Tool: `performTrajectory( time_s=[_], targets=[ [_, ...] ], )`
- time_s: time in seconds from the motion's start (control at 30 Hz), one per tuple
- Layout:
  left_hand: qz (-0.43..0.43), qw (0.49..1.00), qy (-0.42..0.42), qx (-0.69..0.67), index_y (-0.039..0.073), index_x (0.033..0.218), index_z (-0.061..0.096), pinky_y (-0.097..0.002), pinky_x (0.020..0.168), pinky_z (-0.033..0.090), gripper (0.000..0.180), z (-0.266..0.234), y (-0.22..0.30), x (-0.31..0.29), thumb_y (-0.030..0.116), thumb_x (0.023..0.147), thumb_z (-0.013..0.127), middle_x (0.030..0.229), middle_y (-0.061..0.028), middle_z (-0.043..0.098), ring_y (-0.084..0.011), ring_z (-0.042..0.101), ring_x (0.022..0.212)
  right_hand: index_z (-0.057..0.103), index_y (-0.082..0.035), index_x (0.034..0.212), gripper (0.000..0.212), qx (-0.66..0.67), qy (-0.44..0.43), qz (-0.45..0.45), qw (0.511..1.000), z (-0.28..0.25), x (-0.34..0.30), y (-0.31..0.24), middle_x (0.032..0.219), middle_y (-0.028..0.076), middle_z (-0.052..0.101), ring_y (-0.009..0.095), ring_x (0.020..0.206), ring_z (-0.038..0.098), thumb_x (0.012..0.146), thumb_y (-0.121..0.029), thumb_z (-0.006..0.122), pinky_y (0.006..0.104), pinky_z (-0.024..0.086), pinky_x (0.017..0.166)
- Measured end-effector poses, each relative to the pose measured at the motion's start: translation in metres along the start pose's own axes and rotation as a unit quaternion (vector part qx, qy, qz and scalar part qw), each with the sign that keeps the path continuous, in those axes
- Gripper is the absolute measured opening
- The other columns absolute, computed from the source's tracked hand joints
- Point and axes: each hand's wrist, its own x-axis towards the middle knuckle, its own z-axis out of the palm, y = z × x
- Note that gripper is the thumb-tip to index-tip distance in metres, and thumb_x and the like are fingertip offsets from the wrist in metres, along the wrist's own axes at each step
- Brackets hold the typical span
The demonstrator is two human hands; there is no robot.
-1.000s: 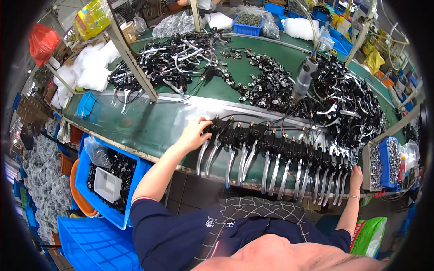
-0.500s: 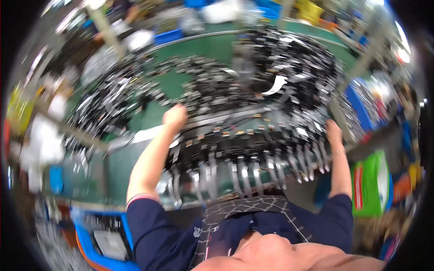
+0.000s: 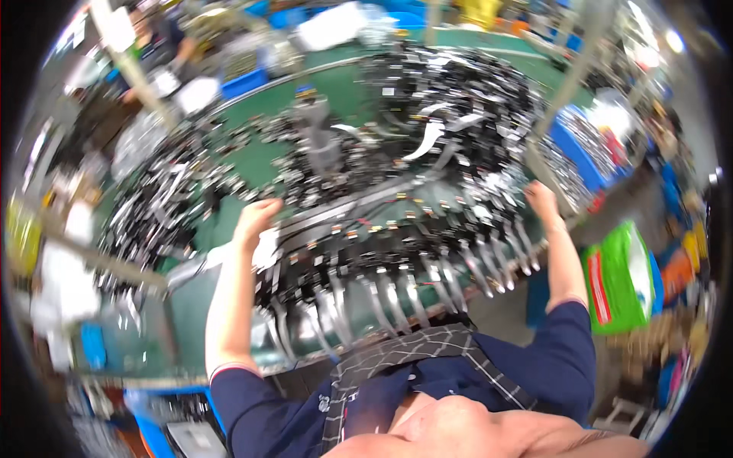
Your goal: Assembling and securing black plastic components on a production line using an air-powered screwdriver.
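A long row of black parts with curved silver strips (image 3: 374, 301) hanging toward me lies along the near side of the green bench (image 3: 202, 320). At its left end my left hand (image 3: 258, 217) is closed, next to a small white piece (image 3: 267, 246). My right hand (image 3: 542, 201), also closed, is at the row's right end. Blur hides what either hand grips, if anything. Just beyond the row runs a grey bar (image 3: 343, 200) with dark cables. Small plugs in white, orange and red top the row.
Heaps of black and silver parts lie at the far right (image 3: 466, 91) and left (image 3: 153, 198) of the bench. Frame posts (image 3: 561, 91) rise at both sides. A blue bin (image 3: 584, 149) and green bag (image 3: 618, 278) stand on the right, another blue bin (image 3: 153, 424) below left.
The whole view has shifted and tilted, so the bench and row appear farther left. Both hands keep about the same places at the row's ends.
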Motion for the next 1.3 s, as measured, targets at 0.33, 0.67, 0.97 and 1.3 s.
performTrajectory(
  time_s=[0.33,0.67,0.97,1.3],
  targets=[
    [-0.054,0.928,-0.113,-0.352,-0.002,0.102,0.063,-0.0208,0.053,0.038,0.019,0.023,0.022,-0.089,0.011,0.087,0.063,0.074,-0.0009,0.057,-0.0075,0.048,0.061,0.07,-0.006,0.082,0.01,0.016,0.017,-0.005,1.0,0.007,0.007,0.01,0.078,0.014,0.066,0.031,0.075,0.064,0.073,-0.006,0.065,0.038,0.05,0.069],
    [0.01,0.965,-0.128,-0.228,-0.003,0.107,0.064,-0.0197,0.054,0.041,0.028,0.062,0.029,-0.119,0.014,0.085,0.066,0.074,0.0008,0.059,-0.0052,0.05,0.061,0.067,0.001,0.091,0.017,0.613,-0.063,0.061,0.785,-0.125,0.017,-0.302,0.085,0.007,0.066,0.014,0.082,0.061,0.076,-0.006,0.063,0.0252,0.048,0.077],
    [0.072,0.974,-0.112,-0.183,0.001,0.094,0.067,-0.0179,0.053,0.035,0.013,0.104,0.041,-0.168,0.011,0.087,0.062,0.068,0.0052,0.054,-0.0021,0.045,0.059,0.064,0.002,0.094,0.016,0.752,-0.328,0.029,0.571,-0.102,-0.02,-0.415,0.089,0.007,0.065,0.013,0.081,0.061,0.08,-0.002,0.067,0.0261,0.051,0.075],
    [0.062,0.971,-0.049,-0.224,0.0,0.094,0.067,-0.019,0.051,0.034,0.013,0.115,0.032,-0.185,0.01,0.086,0.063,0.068,0.0051,0.052,-0.0021,0.043,0.057,0.064,0.003,0.094,0.015,0.723,-0.309,0.01,0.618,-0.109,-0.037,-0.416,0.086,0.006,0.066,0.011,0.077,0.062,0.08,-0.001,0.066,0.0245,0.05,0.073]
  ],
)
